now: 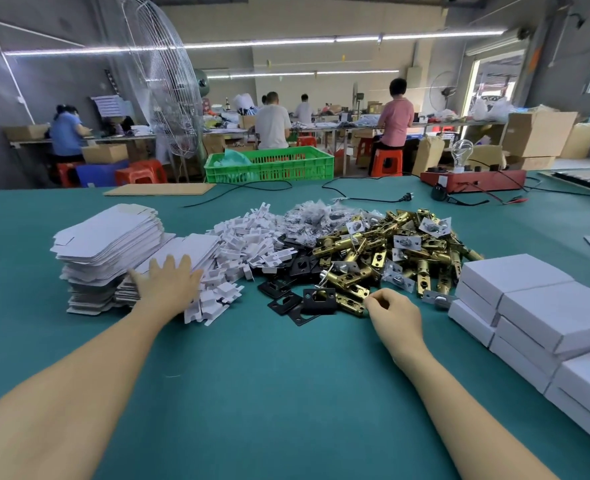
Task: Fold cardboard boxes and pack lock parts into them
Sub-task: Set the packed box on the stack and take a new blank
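Left hand (169, 285): arm stretched forward, fingers straight and spread, palm down.
Right hand (392, 315): fingers curled, fingertips pinched.

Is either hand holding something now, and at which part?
The left hand lies flat with straight fingers on the flat white box blanks, gripping nothing. The right hand curls beside a brass latch; a hold cannot be told.

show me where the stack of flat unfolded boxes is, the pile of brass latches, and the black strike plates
Stack of flat box blanks (108, 237), head view, on the top sheet.
Pile of brass latches (387, 244), head view, middle of the heap.
Black strike plates (284, 304), head view, on a plate at the near edge.
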`<state>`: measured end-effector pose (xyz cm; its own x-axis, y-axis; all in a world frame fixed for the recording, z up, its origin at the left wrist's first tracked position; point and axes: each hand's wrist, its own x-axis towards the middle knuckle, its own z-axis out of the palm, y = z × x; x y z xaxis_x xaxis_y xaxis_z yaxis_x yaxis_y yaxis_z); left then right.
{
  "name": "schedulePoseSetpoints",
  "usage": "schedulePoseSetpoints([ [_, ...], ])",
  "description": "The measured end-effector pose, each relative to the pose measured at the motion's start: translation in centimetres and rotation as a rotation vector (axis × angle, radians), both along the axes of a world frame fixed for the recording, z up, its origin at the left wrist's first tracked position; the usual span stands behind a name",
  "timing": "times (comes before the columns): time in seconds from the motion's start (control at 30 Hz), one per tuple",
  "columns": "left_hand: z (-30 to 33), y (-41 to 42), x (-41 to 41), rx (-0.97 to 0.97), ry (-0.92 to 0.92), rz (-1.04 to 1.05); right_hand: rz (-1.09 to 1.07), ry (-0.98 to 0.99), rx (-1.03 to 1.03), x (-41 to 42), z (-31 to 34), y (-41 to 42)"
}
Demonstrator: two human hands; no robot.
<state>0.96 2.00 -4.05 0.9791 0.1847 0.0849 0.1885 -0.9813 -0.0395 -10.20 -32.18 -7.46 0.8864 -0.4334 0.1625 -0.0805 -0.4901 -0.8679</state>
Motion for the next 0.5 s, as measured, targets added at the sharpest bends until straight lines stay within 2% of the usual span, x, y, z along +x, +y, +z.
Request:
schedulePoseSetpoints([
  [0.1, -0.2, -0.6, -0.2, 0.107, -0.174, -0.027, -0.004, 0.004, -0.005, 0.0, 0.0, -0.1],
  [0.27, 0.6, -1.3, -1.2, 0.245, -0.186, -0.064, -0.009, 0.01, -0.021, 0.0, -0.1, -0.2],
  [0.37, 2.6, -1.7, -1.6, 0.128, -0.257, -0.038, -0.007, 0.002, -0.018, 0.1, -0.1, -0.1],
  [0.43, 4.5, -2.2, -2.2, -0.025, -0.401, -0.062, -0.01, -0.005, -0.014, 0.1, -0.1, -0.1],
  [0.5, 6.6, -3.6, -3.1, -0.224, -0.621, -0.083, -0.02, -0.024, -0.011, 0.1, -0.2, -0.1],
])
